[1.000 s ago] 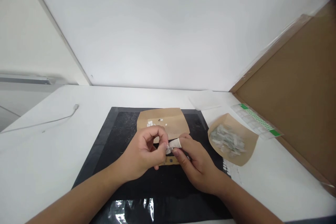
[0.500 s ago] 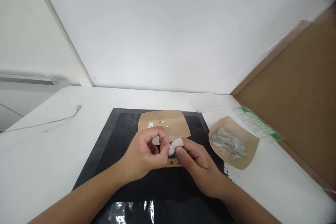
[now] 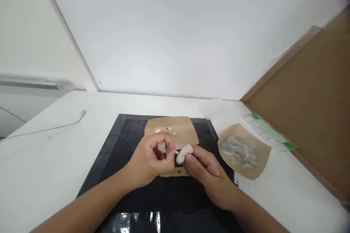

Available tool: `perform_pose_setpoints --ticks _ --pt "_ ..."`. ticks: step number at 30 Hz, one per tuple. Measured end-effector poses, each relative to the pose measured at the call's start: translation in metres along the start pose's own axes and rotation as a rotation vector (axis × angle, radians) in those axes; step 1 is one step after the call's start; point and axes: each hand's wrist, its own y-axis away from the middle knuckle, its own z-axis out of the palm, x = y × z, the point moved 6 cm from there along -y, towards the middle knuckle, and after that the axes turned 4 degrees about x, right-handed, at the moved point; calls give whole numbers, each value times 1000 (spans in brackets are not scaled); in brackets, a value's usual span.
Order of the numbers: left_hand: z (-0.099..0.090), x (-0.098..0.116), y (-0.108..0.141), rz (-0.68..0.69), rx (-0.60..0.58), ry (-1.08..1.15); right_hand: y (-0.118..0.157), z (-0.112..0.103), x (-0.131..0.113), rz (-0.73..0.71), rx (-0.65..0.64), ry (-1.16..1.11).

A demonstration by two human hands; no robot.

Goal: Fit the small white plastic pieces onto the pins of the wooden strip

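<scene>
My left hand (image 3: 154, 154) is closed in a pinch, with a small white piece (image 3: 176, 152) showing at its fingertips. Facing it is my right hand (image 3: 209, 171), which has an off-white finger cot (image 3: 185, 154) over the tip of its index finger. The right thumb presses close beside the cot, and I cannot make out whether anything lies under it. A narrow gap separates the white piece from the cot. Below both hands a brown strip (image 3: 168, 173) with dark round dots lies on the black mat (image 3: 153, 200), partly covered by the fingers.
Behind my hands lies a brown paper sheet (image 3: 183, 127) with small white bits (image 3: 157, 130). To the right, another brown paper (image 3: 261, 154) holds a pile of translucent pieces (image 3: 237, 151). Beyond it is a clear case (image 3: 269, 131) with green labels. A cable (image 3: 65, 125) lies at left.
The left fingertips have drawn slightly away from the finger cot, and a white piece now shows between them. The cot looks smoother. More of the brown strip is visible.
</scene>
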Motion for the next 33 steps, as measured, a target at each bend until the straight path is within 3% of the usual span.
perform_pose_setpoints --ticks 5,9,13,21,33 --pt "-13 -5 -5 4 116 -169 -1 -1 -2 -12 19 27" --pt "-30 -4 -12 173 266 -552 -5 -6 -5 -16 83 57" --pt "-41 -7 -18 292 322 -800 -8 -17 -3 9 146 83" --pt "-40 -12 -19 338 249 -852 -9 -17 1 5 85 436" --pt "-17 6 -7 612 -29 -751 -10 -16 -6 -48 14 604"
